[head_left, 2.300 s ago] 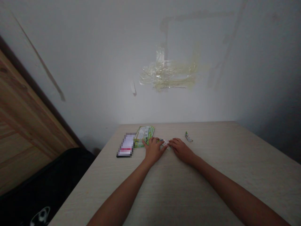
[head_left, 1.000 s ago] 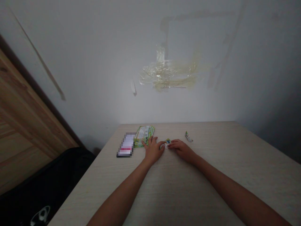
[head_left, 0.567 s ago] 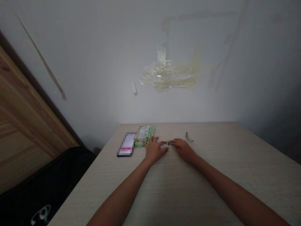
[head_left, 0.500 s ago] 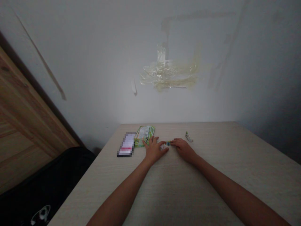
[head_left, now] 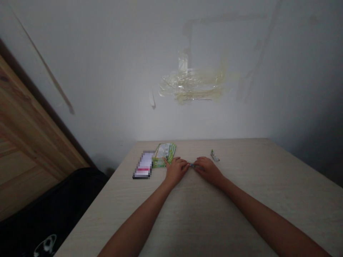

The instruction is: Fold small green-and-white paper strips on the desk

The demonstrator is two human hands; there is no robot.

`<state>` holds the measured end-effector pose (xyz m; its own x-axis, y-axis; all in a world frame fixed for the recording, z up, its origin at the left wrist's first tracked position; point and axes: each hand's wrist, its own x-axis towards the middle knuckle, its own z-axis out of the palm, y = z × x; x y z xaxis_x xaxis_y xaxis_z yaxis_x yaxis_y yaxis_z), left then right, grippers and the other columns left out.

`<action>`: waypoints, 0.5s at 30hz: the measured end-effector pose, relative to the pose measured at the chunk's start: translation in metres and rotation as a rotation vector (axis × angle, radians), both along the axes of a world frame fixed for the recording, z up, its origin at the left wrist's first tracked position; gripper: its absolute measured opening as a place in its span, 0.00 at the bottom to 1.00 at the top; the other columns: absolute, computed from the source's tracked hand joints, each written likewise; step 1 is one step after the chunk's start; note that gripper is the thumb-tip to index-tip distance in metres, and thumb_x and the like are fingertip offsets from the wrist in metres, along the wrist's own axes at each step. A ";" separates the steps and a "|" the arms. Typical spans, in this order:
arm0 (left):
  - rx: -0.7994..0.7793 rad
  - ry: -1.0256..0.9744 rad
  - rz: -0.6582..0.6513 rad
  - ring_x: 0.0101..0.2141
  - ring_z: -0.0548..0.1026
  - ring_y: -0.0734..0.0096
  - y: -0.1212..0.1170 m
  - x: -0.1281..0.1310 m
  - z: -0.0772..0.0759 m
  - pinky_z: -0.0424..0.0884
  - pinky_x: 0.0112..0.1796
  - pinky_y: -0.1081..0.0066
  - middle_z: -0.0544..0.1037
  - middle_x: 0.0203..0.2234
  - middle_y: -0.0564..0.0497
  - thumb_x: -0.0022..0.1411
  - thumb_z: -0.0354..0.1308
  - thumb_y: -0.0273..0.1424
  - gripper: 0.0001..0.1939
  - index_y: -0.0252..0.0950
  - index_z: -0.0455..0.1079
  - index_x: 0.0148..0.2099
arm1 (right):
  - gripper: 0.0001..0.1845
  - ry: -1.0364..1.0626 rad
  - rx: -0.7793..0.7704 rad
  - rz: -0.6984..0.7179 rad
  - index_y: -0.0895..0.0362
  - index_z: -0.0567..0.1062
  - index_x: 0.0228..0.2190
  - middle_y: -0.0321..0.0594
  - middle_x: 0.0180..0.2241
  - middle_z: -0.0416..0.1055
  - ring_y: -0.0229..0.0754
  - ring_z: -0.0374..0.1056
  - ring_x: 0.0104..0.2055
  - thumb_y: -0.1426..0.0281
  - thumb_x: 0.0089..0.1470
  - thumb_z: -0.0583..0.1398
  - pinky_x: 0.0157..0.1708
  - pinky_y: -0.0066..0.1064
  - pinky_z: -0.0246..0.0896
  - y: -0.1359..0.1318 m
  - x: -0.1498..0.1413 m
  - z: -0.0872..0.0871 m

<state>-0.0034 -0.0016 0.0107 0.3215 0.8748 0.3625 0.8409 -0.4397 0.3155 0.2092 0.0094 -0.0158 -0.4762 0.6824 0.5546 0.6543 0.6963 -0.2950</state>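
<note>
Between my two hands lies a small folded printed strip, mostly covered by my fingers; only a short dark and white bit shows. My left hand has its thumb and fingers drawn together on the strip's left end, close to the green and white printed packets. On the strip's right end, the bent fingers of my right hand are closed. Another narrow folded piece, white with green print, lies on the table behind my right hand.
A phone with a blurred screen lies left of the packets. The pale wooden table meets a grey wall with peeling clear tape. Off the table's left edge are a black bag-like thing and wooden boards.
My left fingers have closed in from a wider spread onto the strip. My hands are slightly closer together, and less of the strip shows.
</note>
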 end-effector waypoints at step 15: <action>-0.042 -0.108 -0.071 0.57 0.64 0.58 -0.001 0.000 0.000 0.19 0.56 0.33 0.80 0.44 0.56 0.67 0.50 0.43 0.13 0.51 0.76 0.42 | 0.03 0.014 0.074 -0.034 0.55 0.76 0.33 0.42 0.36 0.76 0.48 0.68 0.50 0.73 0.56 0.60 0.51 0.43 0.60 -0.001 -0.002 0.000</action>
<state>-0.0035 -0.0022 0.0110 0.3443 0.8665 0.3614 0.7684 -0.4813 0.4218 0.2070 0.0086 -0.0156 -0.4451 0.6549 0.6107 0.6743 0.6939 -0.2526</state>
